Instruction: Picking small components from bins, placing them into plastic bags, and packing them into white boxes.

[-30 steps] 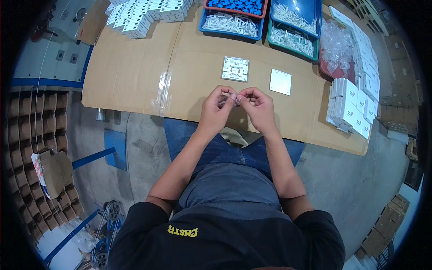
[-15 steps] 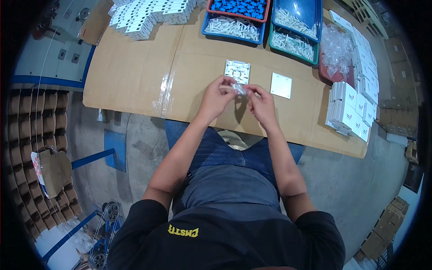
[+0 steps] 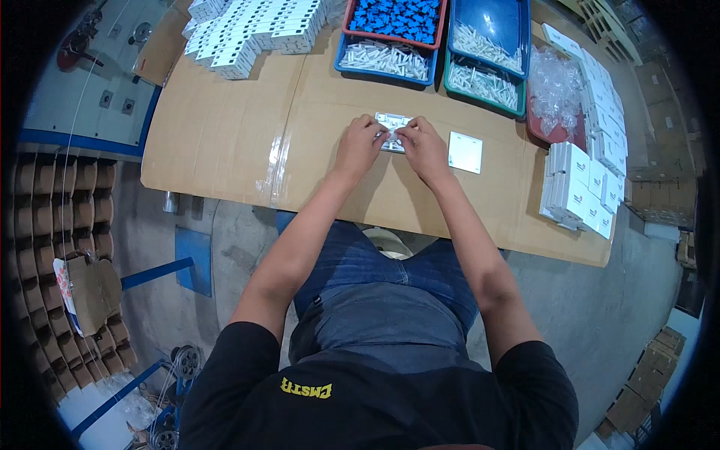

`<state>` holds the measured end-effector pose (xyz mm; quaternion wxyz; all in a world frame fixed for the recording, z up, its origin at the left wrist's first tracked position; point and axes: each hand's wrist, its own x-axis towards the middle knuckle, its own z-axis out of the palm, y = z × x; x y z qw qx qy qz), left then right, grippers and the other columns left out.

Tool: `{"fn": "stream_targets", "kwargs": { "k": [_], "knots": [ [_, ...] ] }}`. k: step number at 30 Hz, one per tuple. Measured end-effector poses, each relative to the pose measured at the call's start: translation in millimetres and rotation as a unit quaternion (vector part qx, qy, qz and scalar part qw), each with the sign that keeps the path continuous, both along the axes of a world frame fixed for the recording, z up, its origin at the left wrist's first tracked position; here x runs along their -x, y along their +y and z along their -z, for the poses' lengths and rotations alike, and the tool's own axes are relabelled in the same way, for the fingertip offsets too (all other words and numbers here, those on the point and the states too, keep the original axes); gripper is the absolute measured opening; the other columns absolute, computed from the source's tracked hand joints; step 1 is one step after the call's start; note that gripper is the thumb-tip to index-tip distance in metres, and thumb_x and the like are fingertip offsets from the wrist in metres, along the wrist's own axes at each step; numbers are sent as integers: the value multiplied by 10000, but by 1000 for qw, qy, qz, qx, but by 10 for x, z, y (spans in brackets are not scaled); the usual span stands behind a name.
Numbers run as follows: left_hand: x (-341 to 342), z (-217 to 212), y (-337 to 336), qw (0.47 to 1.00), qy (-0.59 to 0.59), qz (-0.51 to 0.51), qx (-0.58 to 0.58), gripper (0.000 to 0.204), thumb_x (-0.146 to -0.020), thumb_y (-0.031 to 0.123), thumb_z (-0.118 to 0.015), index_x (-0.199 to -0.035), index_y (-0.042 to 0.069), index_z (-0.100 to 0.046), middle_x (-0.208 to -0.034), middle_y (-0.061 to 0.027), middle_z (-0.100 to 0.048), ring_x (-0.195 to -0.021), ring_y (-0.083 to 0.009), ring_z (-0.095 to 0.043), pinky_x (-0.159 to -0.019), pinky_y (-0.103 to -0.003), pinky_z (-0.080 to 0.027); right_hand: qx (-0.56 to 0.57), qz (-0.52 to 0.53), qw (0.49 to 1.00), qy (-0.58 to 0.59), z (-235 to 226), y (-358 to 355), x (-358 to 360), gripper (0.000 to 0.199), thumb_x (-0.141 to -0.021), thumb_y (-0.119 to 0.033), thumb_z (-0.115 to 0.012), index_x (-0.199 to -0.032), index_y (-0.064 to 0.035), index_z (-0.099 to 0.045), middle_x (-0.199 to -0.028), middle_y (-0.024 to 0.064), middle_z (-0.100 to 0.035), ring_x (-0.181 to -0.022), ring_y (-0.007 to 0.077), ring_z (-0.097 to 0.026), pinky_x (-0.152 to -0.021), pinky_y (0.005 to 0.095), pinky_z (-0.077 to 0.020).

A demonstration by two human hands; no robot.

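A white square fitting (image 3: 391, 120) is laid flat, its detailed face up, between the left hand (image 3: 362, 142) and the right hand (image 3: 424, 148), partly covered by both. A small pale piece (image 3: 392, 137), indistinct, is held at their fingertips.

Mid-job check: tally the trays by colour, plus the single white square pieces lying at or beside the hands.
Blue trays: 2
Red trays: 2
Green tray: 1
White square component, partly covered by left hand and right hand: 1
Plain white square plate: 1
Total: 7
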<state>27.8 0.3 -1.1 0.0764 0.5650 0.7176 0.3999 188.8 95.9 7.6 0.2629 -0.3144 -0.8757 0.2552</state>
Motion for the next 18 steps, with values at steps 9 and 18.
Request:
{"fn": "stream_targets", "kwargs": {
  "k": [9, 18],
  "knots": [
    [149, -29, -18, 996, 54, 64, -12, 120, -901, 125, -730, -994, 52, -750, -990, -92, -693, -934, -302, -663, -810, -428, -537, -17, 5, 997, -81, -173, 71, 34, 73, -885, -149, -697, -918, -123, -757, -955, 55, -682, -961, 284, -685, -766, 429, -550],
    [305, -208, -33, 972, 149, 178, 45, 152, -926, 184, -695, -1026, 80, -743, -983, -77, -692, -916, -295, -662, -784, -433, -553, -94, -138, 952, -257, -329, 159, -26, 128, -884, -147, -647, -939, -113, -756, -953, 71, -694, -953, 271, -694, -800, 472, -542]
  ]
}}
